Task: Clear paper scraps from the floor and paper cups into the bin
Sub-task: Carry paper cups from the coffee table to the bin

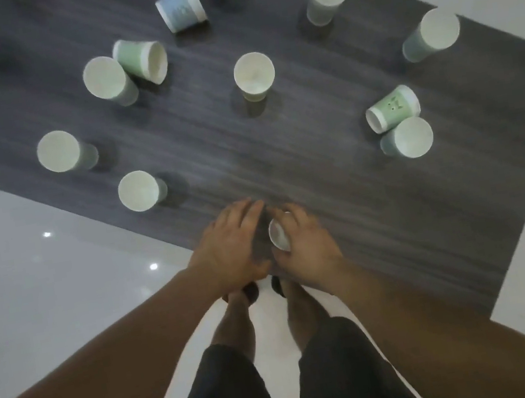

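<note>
— What was the biggest thing in view?

— A dark grey streaked surface (283, 167) spread ahead of the grip. Whether it was a mat or a low bench I couldn't tell. Pale glossy floor (63, 301) lay around it.

— And the arms?

— Both bare forearms reached forward and down and met at the near edge. The right hand (306, 243) was curled, and its grip was closed around a held cup (278, 236). The left hand (226, 243) lay just beside the grip on its left, palm down, fingers stretched forward and loose, grasping nothing. I couldn't tell whether it touched the cup.

— Which way did that cup point?

— It lay roughly sideways. Its long axis ran left to right and its white mouth faced the left hand.

— How many cups in all?

— Thirteen. There was one in the grip. Nine upright cups (254, 75) stood ahead of the grip, fanned to both sides. Three tipped cups lay among them: a green one (140, 59) far ahead-left, a blue one (182, 5) farthest ahead, and another green one (391, 107) ahead-right, just beside an upright cup.
</note>
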The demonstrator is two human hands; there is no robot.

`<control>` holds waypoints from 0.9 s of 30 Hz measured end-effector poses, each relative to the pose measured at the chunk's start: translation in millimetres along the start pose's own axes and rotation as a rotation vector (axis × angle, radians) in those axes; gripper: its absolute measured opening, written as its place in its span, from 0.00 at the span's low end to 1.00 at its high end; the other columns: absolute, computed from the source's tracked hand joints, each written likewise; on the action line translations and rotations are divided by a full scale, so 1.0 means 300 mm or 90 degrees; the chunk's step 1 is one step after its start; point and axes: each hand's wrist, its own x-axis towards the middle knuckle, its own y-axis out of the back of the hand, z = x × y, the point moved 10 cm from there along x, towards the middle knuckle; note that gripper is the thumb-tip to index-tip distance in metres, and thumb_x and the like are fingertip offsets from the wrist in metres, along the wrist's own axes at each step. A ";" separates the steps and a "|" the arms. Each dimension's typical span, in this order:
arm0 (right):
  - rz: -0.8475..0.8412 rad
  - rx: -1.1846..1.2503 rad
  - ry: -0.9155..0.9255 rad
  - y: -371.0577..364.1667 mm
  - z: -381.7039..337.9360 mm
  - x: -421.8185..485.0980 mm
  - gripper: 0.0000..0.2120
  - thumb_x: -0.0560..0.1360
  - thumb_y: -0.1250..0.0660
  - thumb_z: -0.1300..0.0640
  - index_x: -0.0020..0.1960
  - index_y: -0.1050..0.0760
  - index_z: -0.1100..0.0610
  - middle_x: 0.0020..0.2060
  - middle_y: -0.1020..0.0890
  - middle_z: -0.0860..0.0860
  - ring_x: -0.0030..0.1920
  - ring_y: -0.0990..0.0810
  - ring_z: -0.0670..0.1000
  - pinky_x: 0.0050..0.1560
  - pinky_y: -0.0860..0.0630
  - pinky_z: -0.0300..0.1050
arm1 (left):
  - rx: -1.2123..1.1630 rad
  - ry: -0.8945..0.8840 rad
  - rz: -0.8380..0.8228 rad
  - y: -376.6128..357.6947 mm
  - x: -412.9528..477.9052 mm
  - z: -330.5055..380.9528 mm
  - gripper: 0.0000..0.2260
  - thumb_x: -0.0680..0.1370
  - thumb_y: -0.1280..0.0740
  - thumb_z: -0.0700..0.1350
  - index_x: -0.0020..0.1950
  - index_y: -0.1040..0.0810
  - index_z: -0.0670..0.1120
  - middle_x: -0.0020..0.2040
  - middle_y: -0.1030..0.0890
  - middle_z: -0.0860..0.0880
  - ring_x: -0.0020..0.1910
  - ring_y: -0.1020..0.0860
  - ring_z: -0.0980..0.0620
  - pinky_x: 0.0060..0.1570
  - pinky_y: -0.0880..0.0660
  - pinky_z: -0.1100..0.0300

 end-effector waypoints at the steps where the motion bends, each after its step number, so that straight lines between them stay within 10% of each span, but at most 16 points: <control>1: 0.040 0.051 -0.030 0.031 0.031 0.006 0.37 0.74 0.31 0.47 0.77 0.45 0.46 0.72 0.39 0.50 0.69 0.33 0.54 0.65 0.32 0.49 | -0.010 -0.010 0.003 -0.002 0.022 0.007 0.45 0.69 0.29 0.60 0.77 0.50 0.51 0.77 0.45 0.49 0.75 0.45 0.48 0.72 0.41 0.51; 7: 0.126 0.391 -0.104 0.176 0.124 0.020 0.40 0.71 0.34 0.35 0.77 0.45 0.46 0.73 0.34 0.47 0.69 0.33 0.45 0.64 0.36 0.39 | -0.159 -0.075 0.033 0.013 0.152 0.137 0.42 0.69 0.25 0.52 0.76 0.43 0.47 0.74 0.37 0.48 0.72 0.37 0.49 0.68 0.41 0.61; 11: 0.063 0.447 -0.087 0.236 0.166 -0.014 0.42 0.69 0.38 0.29 0.77 0.46 0.43 0.72 0.33 0.44 0.69 0.33 0.42 0.69 0.33 0.46 | -0.220 -0.080 0.048 0.038 0.220 0.203 0.36 0.70 0.26 0.52 0.74 0.37 0.47 0.69 0.30 0.49 0.67 0.31 0.50 0.65 0.30 0.51; 18: 0.442 0.063 -0.186 0.606 0.408 -0.045 0.43 0.69 0.29 0.41 0.76 0.40 0.59 0.73 0.38 0.59 0.73 0.40 0.60 0.70 0.37 0.58 | -0.216 -0.024 0.030 0.036 0.255 0.265 0.42 0.69 0.26 0.52 0.76 0.47 0.56 0.66 0.33 0.49 0.61 0.28 0.48 0.60 0.28 0.54; 22: 0.362 -0.029 -0.332 0.620 0.568 0.019 0.49 0.68 0.26 0.43 0.78 0.49 0.55 0.77 0.47 0.59 0.76 0.48 0.62 0.70 0.40 0.63 | -0.177 0.000 0.022 0.043 0.255 0.270 0.40 0.69 0.26 0.53 0.75 0.44 0.56 0.67 0.35 0.49 0.60 0.27 0.46 0.57 0.27 0.53; 27: 0.338 0.076 -0.345 0.587 0.615 0.021 0.39 0.72 0.27 0.47 0.74 0.42 0.60 0.66 0.32 0.60 0.63 0.29 0.63 0.57 0.28 0.57 | -0.146 0.010 0.052 0.110 0.240 0.255 0.37 0.67 0.25 0.52 0.72 0.39 0.52 0.66 0.34 0.50 0.58 0.27 0.47 0.51 0.28 0.56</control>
